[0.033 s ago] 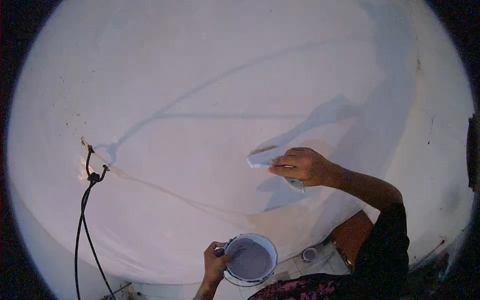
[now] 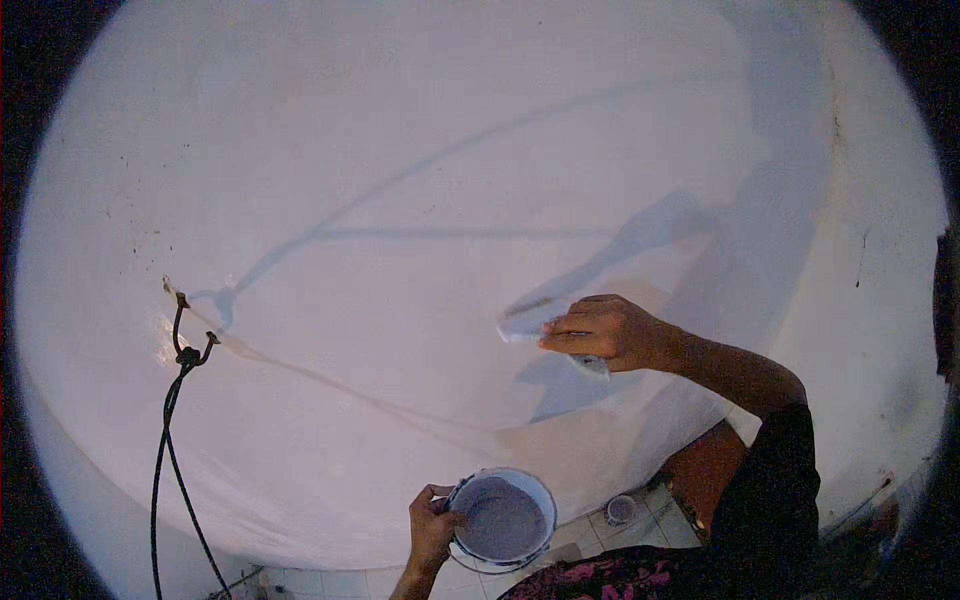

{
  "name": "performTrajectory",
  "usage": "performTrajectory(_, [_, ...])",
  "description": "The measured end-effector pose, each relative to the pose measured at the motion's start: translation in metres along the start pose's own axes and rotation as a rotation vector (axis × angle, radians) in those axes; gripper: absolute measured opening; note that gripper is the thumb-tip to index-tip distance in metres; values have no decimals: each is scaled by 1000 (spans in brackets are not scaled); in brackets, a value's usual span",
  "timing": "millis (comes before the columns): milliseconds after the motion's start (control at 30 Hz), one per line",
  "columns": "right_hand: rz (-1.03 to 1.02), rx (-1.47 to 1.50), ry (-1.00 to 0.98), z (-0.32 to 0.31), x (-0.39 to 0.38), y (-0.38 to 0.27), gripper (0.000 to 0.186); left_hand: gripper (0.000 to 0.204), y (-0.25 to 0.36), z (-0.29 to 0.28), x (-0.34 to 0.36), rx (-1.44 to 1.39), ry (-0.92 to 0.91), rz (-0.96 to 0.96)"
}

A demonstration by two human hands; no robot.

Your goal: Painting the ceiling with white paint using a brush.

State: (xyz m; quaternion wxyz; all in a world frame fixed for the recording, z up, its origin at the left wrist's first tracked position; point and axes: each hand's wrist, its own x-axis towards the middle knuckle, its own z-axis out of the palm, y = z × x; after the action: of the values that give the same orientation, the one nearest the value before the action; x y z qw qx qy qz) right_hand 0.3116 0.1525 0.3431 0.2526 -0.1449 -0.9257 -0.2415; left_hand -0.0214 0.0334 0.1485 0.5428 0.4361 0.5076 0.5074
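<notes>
My right hand (image 2: pixel 605 335) is closed around what looks like a wide, flat paintbrush (image 2: pixel 520 325), smeared white. Its far edge is at the pale wall (image 2: pixel 380 300), with a dark strip beside it; I cannot tell whether it touches. Between my fingers and palm the brush is partly hidden, and a whitish end shows below the hand. Low in the middle, my left hand (image 2: pixel 432 530) grips a small bucket (image 2: pixel 547 505) by its left rim, thumb over the edge. Greyish-lilac paint (image 2: pixel 500 520) fills part of the bucket.
On the left, a black rope (image 2: pixel 165 440) hangs knotted from a metal hook (image 2: pixel 180 320) in the wall. A small cup (image 2: pixel 620 510) stands on the tiled floor (image 2: pixel 340 583). Shadows of the rope and my arm fall across the wall.
The brush's far edge has shifted very slightly down and to the right. My left hand and the bucket look almost unmoved.
</notes>
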Motion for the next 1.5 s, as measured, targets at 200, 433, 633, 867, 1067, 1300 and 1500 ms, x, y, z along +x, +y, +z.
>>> performTrajectory(200, [199, 312, 178, -49, 0, 68, 21, 41, -8, -5, 2, 67, -6, 14])
performTrajectory(433, [167, -175, 396, -191, 86, 135, 24, 40, 0, -1, -2, 73, 50, 14])
performTrajectory(633, [27, -475, 749, -273, 188, 110, 5, 35, -6, -3, 1, 162, 74, -26])
performTrajectory(867, [-276, -349, 796, -273, 277, 144, 10, 35, -17, -6, 3, 98, 66, -4])
performTrajectory(1067, [-327, -547, 612, -132, 228, 120, 26, 37, -15, -3, -4, -20, 143, 21])
performTrajectory(1300, [-328, -343, -56, -115, 201, 27, 27, 39, -15, -23, -19, -58, 212, 55])
performTrajectory(1500, [79, -47, 345, -217, 271, 66, 21, 39, -16, -47, -19, -80, 130, 32])
